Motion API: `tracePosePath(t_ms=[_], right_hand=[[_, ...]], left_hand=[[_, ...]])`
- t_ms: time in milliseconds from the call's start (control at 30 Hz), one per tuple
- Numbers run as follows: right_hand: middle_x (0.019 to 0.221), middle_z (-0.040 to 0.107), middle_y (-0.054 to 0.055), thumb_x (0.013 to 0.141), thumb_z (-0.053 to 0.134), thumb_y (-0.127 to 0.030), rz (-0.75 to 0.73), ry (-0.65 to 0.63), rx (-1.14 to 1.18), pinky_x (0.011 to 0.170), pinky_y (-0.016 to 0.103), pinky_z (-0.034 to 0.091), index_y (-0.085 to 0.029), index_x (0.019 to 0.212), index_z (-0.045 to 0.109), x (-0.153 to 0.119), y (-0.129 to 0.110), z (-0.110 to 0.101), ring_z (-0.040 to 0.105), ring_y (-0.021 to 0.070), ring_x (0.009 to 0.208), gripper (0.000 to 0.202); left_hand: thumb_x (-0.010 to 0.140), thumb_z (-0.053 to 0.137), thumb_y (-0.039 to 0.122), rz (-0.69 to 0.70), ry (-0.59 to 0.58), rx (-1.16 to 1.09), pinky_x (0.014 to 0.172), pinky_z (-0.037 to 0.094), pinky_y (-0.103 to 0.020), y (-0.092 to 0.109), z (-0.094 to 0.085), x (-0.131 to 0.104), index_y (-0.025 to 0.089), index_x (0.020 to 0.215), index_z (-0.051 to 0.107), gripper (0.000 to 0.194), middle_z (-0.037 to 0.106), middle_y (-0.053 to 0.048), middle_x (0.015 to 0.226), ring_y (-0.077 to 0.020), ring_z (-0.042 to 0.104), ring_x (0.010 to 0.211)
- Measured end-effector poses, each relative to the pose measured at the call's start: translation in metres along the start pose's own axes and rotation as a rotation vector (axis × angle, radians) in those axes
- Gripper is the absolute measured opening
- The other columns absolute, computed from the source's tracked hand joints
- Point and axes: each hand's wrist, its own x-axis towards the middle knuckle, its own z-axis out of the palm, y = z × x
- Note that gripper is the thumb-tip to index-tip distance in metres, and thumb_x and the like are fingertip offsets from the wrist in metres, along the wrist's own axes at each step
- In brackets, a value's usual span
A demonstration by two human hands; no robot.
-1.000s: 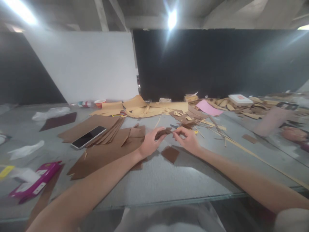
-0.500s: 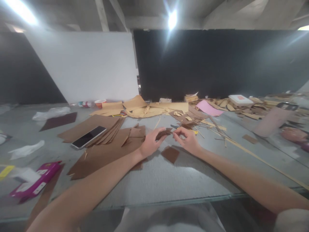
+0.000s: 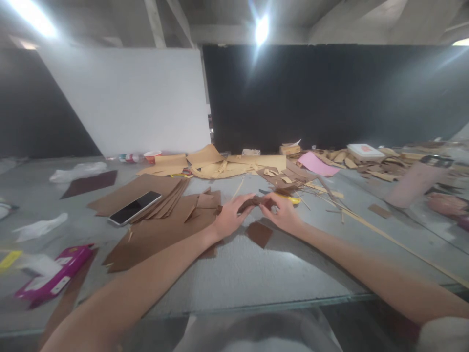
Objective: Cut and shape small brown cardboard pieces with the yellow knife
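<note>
Between my hands is a small piece of brown card [image 3: 249,203], bent or layered; its exact shape is partly covered by fingers. My left hand [image 3: 231,215] is closed on its left side, thumb below and fingers above. The fingertips of my right hand [image 3: 280,211] pinch its right end. Just below, a loose square of brown card [image 3: 260,234] lies flat on the table. Larger brown sheets [image 3: 157,239] lie beside my left forearm. Behind my right hand rests a cutter with a yellow handle [image 3: 289,198].
A phone [image 3: 135,208] lies on brown sheets at left, near a magenta package [image 3: 56,274]. Tan paper pieces [image 3: 220,168] and thin strips spread along the back. At right are a pink bottle [image 3: 417,181], a white box [image 3: 365,151] and another person's hand [image 3: 447,203].
My right hand has shifted slightly left and its fingertips now close on the right end of the brown card. My left hand has barely moved.
</note>
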Motion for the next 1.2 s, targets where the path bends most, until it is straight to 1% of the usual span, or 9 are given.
tracePosePath(t_ms=[133, 267, 500, 700, 867, 933, 1000, 1100, 1200], right_hand=[[0.094, 0.072, 0.005, 0.100, 0.063, -0.038, -0.026, -0.022, 0.057, 0.068, 0.032, 0.057, -0.024, 0.117, 0.058, -0.0002, 0.0002, -0.0008, 0.067, 0.0182, 0.073, 0.022], [0.095, 0.071, 0.005, 0.102, 0.062, -0.039, -0.043, -0.047, 0.077, 0.070, 0.033, 0.058, -0.024, 0.119, 0.057, -0.0022, 0.0023, -0.0004, 0.067, 0.0182, 0.074, 0.023], [0.089, 0.071, 0.005, 0.105, 0.059, -0.040, -0.076, -0.079, 0.033, 0.071, 0.032, 0.057, -0.023, 0.107, 0.062, -0.0016, -0.0017, -0.0036, 0.066, 0.0190, 0.075, 0.017], [0.084, 0.072, 0.003, 0.103, 0.059, -0.031, -0.096, -0.023, -0.023, 0.069, 0.031, 0.056, -0.022, 0.104, 0.066, -0.0031, 0.0002, 0.0010, 0.067, 0.0181, 0.071, 0.011], [0.078, 0.072, 0.002, 0.101, 0.061, -0.030, -0.080, 0.062, -0.097, 0.066, 0.029, 0.054, -0.022, 0.096, 0.068, -0.0047, 0.0025, 0.0025, 0.065, 0.0164, 0.066, 0.011], [0.079, 0.071, 0.002, 0.102, 0.060, -0.030, -0.115, 0.114, -0.143, 0.065, 0.028, 0.054, -0.022, 0.094, 0.068, -0.0036, 0.0014, 0.0007, 0.064, 0.0159, 0.066, 0.013], [0.081, 0.071, 0.003, 0.102, 0.059, -0.028, -0.172, 0.147, -0.168, 0.066, 0.028, 0.054, -0.022, 0.094, 0.069, -0.0019, 0.0000, -0.0016, 0.065, 0.0162, 0.069, 0.014], [0.086, 0.074, 0.005, 0.104, 0.059, -0.028, -0.219, 0.153, -0.178, 0.069, 0.029, 0.057, -0.024, 0.099, 0.071, 0.0004, -0.0005, -0.0046, 0.069, 0.0175, 0.075, 0.014], [0.091, 0.076, 0.006, 0.104, 0.058, -0.030, -0.200, 0.116, -0.160, 0.072, 0.031, 0.060, -0.025, 0.104, 0.074, 0.0018, 0.0008, -0.0060, 0.071, 0.0188, 0.080, 0.017]], left_hand=[[0.107, 0.060, 0.036, -0.051, -0.004, 0.013, 0.113, 0.055, -0.041, 0.0006, -0.0003, 0.0000, 0.026, 0.143, 0.062, 0.038, 0.071, -0.009, 0.137, -0.0243, 0.069, 0.127], [0.106, 0.062, 0.034, -0.075, -0.005, -0.013, 0.111, 0.056, -0.040, 0.0029, -0.0004, 0.0010, 0.024, 0.139, 0.063, 0.035, 0.071, -0.010, 0.138, -0.0243, 0.069, 0.127], [0.104, 0.063, 0.035, -0.123, 0.000, -0.087, 0.107, 0.058, -0.039, 0.0053, 0.0002, 0.0016, 0.024, 0.135, 0.063, 0.032, 0.073, -0.010, 0.132, -0.0231, 0.072, 0.121], [0.104, 0.064, 0.035, -0.153, -0.001, -0.076, 0.105, 0.060, -0.038, 0.0047, 0.0013, 0.0011, 0.025, 0.136, 0.063, 0.033, 0.073, -0.010, 0.133, -0.0236, 0.073, 0.119], [0.105, 0.063, 0.037, -0.078, -0.003, -0.036, 0.108, 0.059, -0.041, 0.0013, 0.0028, -0.0001, 0.026, 0.143, 0.060, 0.040, 0.071, -0.010, 0.137, -0.0246, 0.072, 0.121], [0.106, 0.061, 0.037, -0.052, -0.014, -0.055, 0.106, 0.060, -0.040, 0.0008, 0.0027, -0.0003, 0.026, 0.144, 0.060, 0.039, 0.072, -0.010, 0.137, -0.0239, 0.073, 0.120], [0.106, 0.061, 0.038, -0.068, -0.024, -0.081, 0.102, 0.062, -0.039, 0.0010, 0.0023, -0.0001, 0.026, 0.145, 0.058, 0.041, 0.074, -0.009, 0.132, -0.0232, 0.075, 0.115], [0.106, 0.063, 0.039, -0.083, -0.023, -0.092, 0.100, 0.063, -0.038, 0.0018, 0.0018, 0.0008, 0.027, 0.147, 0.057, 0.043, 0.076, -0.009, 0.128, -0.0229, 0.076, 0.112], [0.107, 0.061, 0.035, 0.014, -0.003, -0.063, 0.103, 0.062, -0.038, 0.0018, 0.0014, 0.0023, 0.027, 0.144, 0.060, 0.038, 0.075, -0.009, 0.130, -0.0224, 0.075, 0.115]])
